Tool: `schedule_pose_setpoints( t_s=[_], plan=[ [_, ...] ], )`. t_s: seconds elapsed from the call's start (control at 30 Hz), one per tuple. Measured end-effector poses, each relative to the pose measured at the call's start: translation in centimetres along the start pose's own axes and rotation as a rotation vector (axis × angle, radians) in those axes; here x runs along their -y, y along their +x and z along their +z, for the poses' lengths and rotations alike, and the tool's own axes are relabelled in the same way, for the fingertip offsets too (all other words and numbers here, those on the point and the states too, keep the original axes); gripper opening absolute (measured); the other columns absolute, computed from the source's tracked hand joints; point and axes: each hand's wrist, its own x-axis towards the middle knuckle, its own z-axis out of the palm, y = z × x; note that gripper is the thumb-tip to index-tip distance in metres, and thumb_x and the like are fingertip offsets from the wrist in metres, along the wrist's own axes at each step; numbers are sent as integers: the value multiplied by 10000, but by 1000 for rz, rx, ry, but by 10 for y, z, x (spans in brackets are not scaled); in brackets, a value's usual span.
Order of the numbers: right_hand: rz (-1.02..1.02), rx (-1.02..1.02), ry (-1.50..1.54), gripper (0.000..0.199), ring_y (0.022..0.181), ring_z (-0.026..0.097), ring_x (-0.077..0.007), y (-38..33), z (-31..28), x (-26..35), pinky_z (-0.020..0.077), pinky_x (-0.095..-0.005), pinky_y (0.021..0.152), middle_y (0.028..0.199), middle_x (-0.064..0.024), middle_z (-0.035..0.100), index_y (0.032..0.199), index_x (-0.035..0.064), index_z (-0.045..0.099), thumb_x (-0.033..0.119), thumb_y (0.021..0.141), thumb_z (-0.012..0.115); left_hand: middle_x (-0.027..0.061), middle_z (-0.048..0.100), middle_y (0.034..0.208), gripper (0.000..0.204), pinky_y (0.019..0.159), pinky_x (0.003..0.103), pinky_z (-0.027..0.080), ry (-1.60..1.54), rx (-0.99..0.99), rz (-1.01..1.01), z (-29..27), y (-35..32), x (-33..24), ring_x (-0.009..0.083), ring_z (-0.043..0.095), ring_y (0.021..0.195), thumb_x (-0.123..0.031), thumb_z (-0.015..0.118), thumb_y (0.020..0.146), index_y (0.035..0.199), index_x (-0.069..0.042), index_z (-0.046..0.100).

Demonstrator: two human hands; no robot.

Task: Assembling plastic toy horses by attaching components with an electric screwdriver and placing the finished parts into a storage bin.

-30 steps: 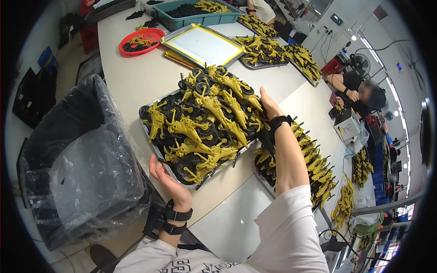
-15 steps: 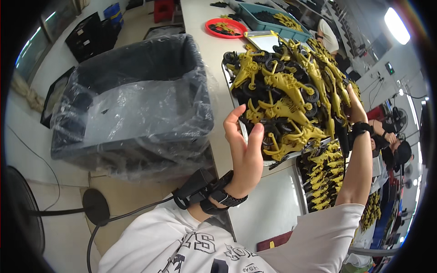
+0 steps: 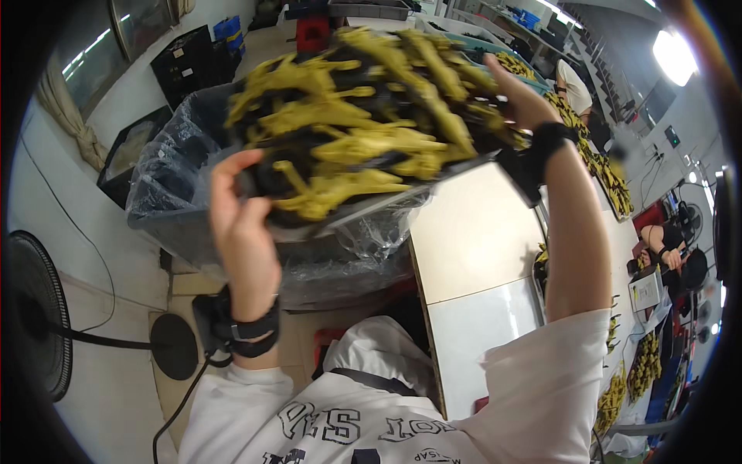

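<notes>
Between my two hands a shallow metal tray (image 3: 386,210) is held up, tilted and smeared by motion. Yellow and black toy motorcycles (image 3: 352,143) are heaped on it. My left hand (image 3: 246,232) grips the tray's left end, thumb and fingers at the near corner. At the far right end, my right hand (image 3: 524,97) holds the other side, its fingers partly hidden by the load. Beneath the tray stands a large grey bin (image 3: 174,224) lined with clear plastic film (image 3: 379,232); the tray hides most of its opening.
A white worktable (image 3: 464,240) runs along the right of the bin. More trays of yellow toys (image 3: 610,182) lie farther right. A black fan (image 3: 39,317) stands at the left, near stacked black crates (image 3: 185,66). Other people (image 3: 668,247) sit beyond the table.
Both hands have lifted the loaded tray off the table and carried it left, over the bin. My view has shifted left with it.
</notes>
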Motion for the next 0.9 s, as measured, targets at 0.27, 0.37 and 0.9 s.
schedule_pose_setpoints(
  t_s=[0.27, 0.37, 0.9],
  plan=[
    [24, 238, -45, 870, 637, 604, -210, 37, 116, 3, 502, -287, 504, 1177, -138, 500, 1232, -26, 441, 712, 775, 505, 102, 559, 1132, 334, 858, 261, 436, 165, 141, -293, -157, 83, -21, 128, 543, 1000, -45, 418, 855, 1182, -24, 478],
    [130, 272, -46, 943, 666, 619, -252, 34, 138, 9, 540, -304, 564, 1258, -188, 439, 1298, -60, 378, 727, 784, 464, 45, 569, 1124, 309, 803, 243, 437, 79, 152, -470, -211, 131, -8, 118, 542, 967, -130, 483, 888, 1178, -35, 529],
    [-192, 121, 483, 355, 625, 585, -104, 28, 123, -16, 504, -195, 566, 808, -66, 583, 986, 0, 558, 333, 879, 616, 193, 618, 943, 718, 254, 166, 370, 478, 109, -651, -169, 185, 2, 67, 503, 413, -608, 309, 901, 1254, 3, 446]
  ],
)
